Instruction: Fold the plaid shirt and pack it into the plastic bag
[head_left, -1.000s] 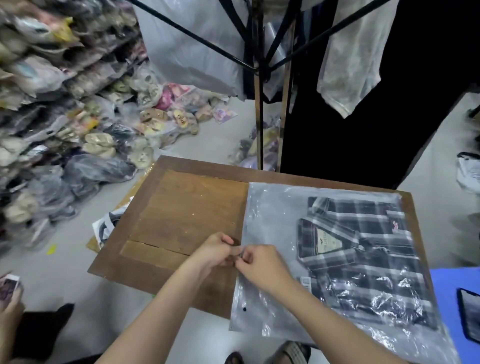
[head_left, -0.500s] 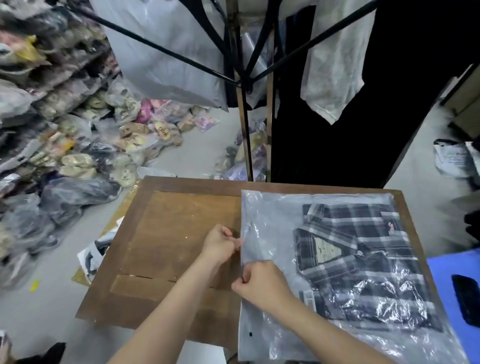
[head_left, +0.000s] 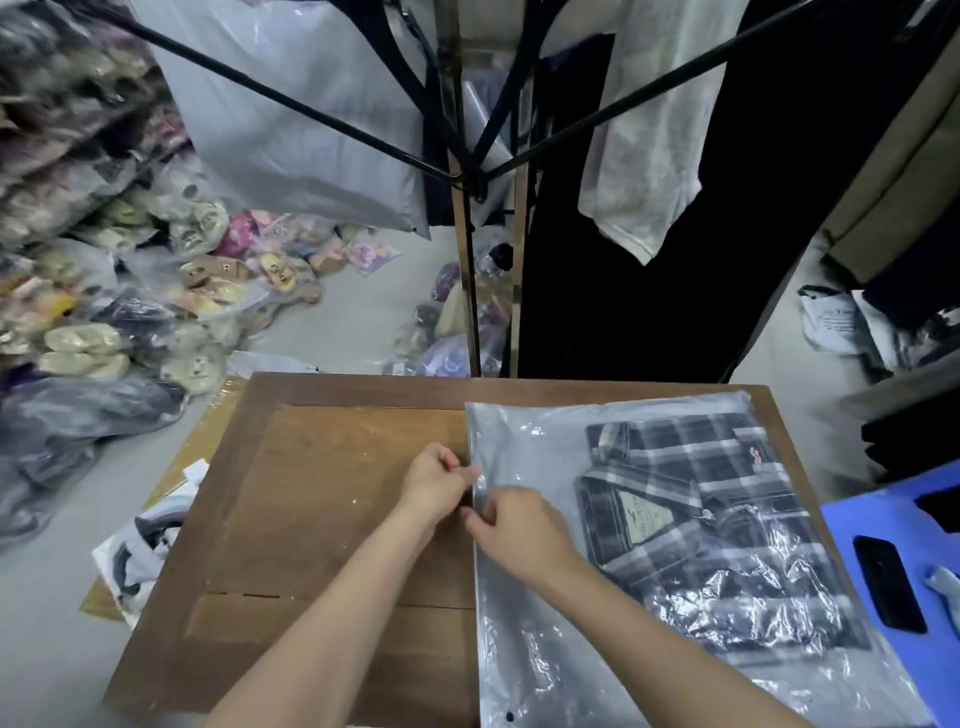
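Observation:
The folded dark plaid shirt (head_left: 696, 514) lies inside a clear plastic bag (head_left: 524, 613) on the right half of a brown wooden table (head_left: 322, 499). Its collar label faces up. The bag's open left edge runs down the table's middle. My left hand (head_left: 434, 480) pinches that edge from the left side. My right hand (head_left: 514, 530) pinches the same edge just below, resting on the bag. The two hands are close together, fingertips almost touching.
A black phone (head_left: 888, 584) lies on a blue surface (head_left: 878, 514) at the right. A black rack (head_left: 467, 171) with hanging garments stands behind the table. Bagged slippers and goods (head_left: 104, 291) pile on the floor at the left.
Both hands have slid along the bag's left edge away from me, still pinching it. The camera has tilted, so the table sits lower in view.

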